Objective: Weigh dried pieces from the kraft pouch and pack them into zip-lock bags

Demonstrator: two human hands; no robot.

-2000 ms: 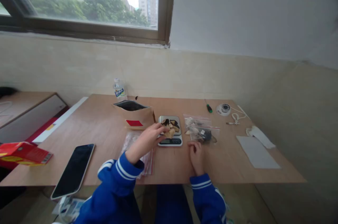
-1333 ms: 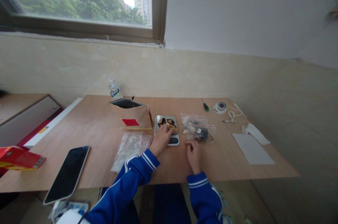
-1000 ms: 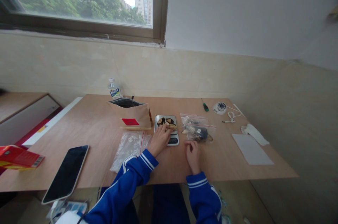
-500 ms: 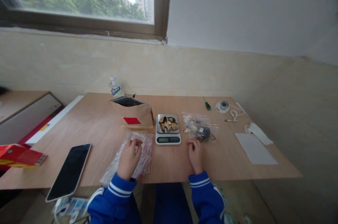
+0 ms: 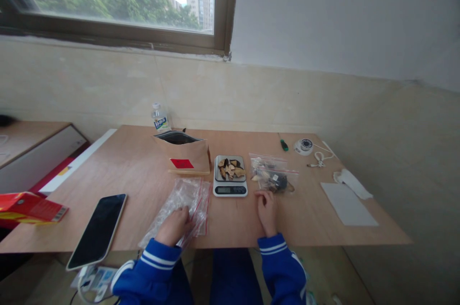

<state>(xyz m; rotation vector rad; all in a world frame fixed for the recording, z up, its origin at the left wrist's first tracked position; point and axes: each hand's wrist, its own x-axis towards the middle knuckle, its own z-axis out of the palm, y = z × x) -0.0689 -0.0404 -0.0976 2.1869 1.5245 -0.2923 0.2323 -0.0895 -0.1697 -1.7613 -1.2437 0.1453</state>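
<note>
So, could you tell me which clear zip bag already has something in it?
The bag right of the scale, by the right hand: it holds dark and pale pieces. The bags under the left hand look empty.

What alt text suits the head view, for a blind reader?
The person's left hand rests on a stack of clear zip bags on a wooden table, the right hand lying empty nearby. Behind them, a digital scale holds dried slices, between a kraft pouch and a filled zip bag.
</note>
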